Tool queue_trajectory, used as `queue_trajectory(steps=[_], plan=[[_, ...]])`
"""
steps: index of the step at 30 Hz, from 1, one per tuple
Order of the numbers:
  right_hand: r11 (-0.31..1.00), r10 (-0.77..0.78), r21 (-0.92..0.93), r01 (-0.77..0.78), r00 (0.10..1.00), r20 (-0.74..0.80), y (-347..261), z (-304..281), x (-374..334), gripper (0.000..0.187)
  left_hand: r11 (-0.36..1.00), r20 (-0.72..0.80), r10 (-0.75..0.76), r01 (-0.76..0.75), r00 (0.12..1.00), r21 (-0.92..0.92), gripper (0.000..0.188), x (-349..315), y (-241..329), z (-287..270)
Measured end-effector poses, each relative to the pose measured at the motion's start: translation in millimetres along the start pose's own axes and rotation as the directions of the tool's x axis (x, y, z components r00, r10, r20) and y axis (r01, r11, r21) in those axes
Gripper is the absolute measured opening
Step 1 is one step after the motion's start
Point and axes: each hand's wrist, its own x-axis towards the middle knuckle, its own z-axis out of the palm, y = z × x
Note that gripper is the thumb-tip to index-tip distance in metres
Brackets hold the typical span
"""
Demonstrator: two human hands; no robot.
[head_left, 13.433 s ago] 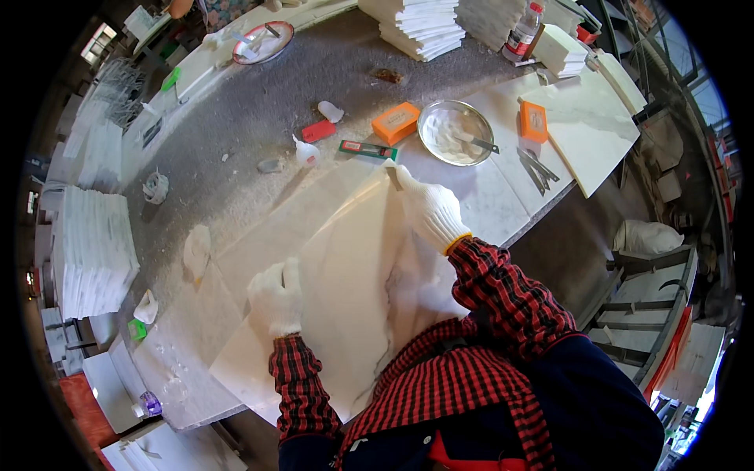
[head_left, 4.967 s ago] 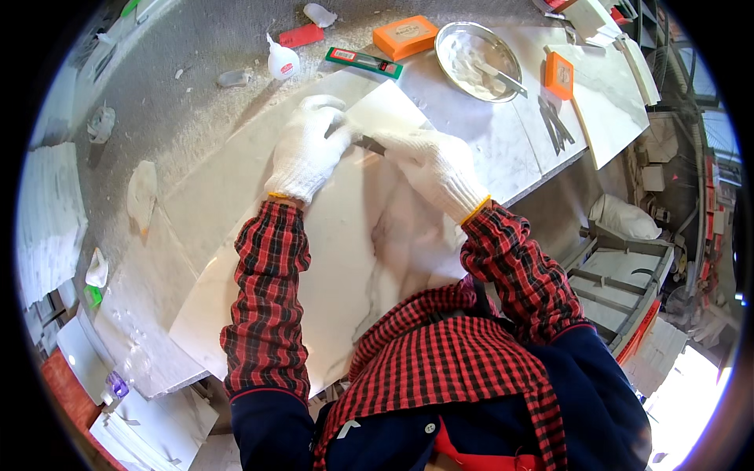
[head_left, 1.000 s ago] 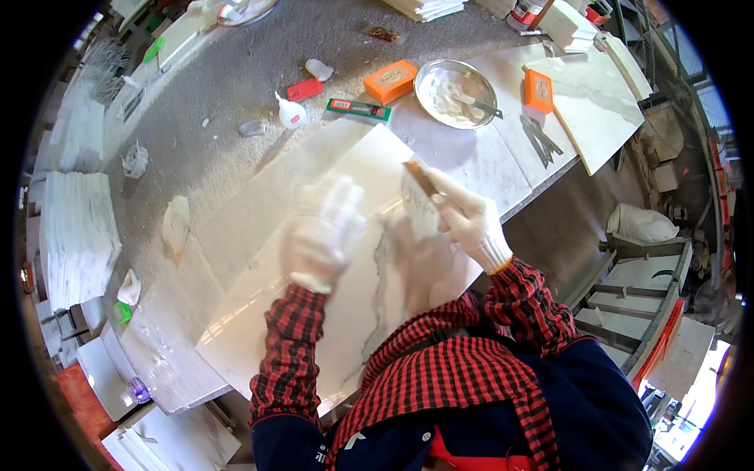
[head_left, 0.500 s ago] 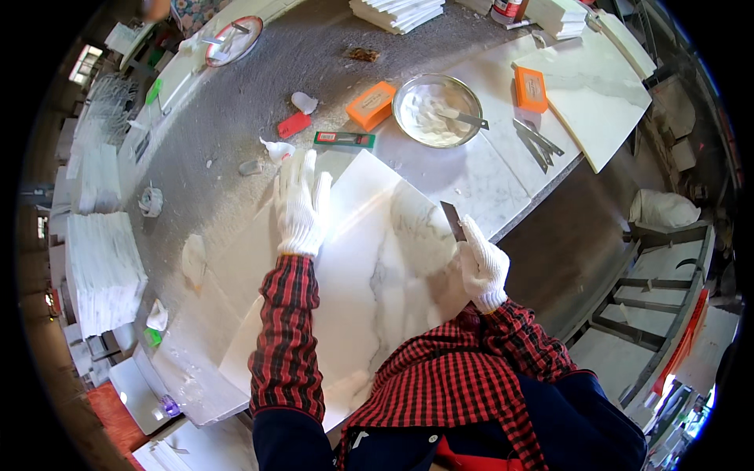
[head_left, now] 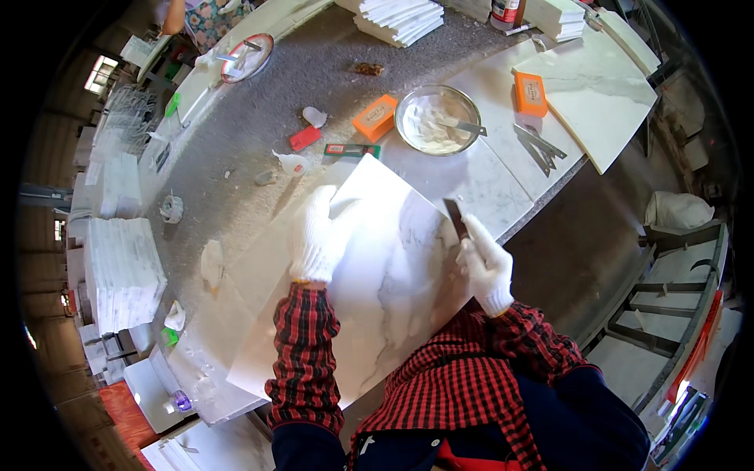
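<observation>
A white marble-patterned slab (head_left: 369, 298) with grey veins lies in front of me, one corner pointing away. My left hand (head_left: 320, 239), in a white knitted glove, rests on the slab's left side with the thumb apart from the fingers. It holds nothing that I can see. Gloved the same way, my right hand (head_left: 488, 267) grips a dark flat scraper blade (head_left: 455, 219) above the right edge of the slab. The blade points up and away, apart from the left hand.
Beyond the slab stand a metal bowl (head_left: 422, 144) of white paste with a putty knife (head_left: 463, 125), two orange boxes (head_left: 375, 116), a green blade packet (head_left: 352, 151) and loose scrapers (head_left: 540, 147). White tile stacks (head_left: 126, 275) stand at left. Far left, a person's arm (head_left: 173, 17) shows.
My left hand has drawn back toward me along the slab, its fingers no longer reaching its far part. The right hand still holds the scraper blade, with its fingers slightly shifted.
</observation>
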Motion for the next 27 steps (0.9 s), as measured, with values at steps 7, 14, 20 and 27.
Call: queue_trajectory(steps=[7,14,20,27], plan=[[0.670,0.422,0.414,-0.616,0.775,0.470,-75,-20,33,0.047,0.988,-0.120,0.057,-0.039,0.991,0.147,0.037,-41,60,-10],[0.999,-0.010,-0.020,0.027,0.803,0.596,-82,-12,61,0.020,0.991,-0.168,0.050,-0.028,0.984,0.133,0.040,-56,73,-12],[0.921,-0.209,-0.113,0.373,0.717,0.664,-93,8,84,0.007,0.993,-0.152,0.024,-0.007,0.988,0.115,0.041,-52,72,-11],[0.917,-0.259,-0.066,0.394,0.712,0.653,-94,19,93,0.011,0.997,-0.140,-0.014,0.025,0.990,0.078,0.040,-51,69,-8]])
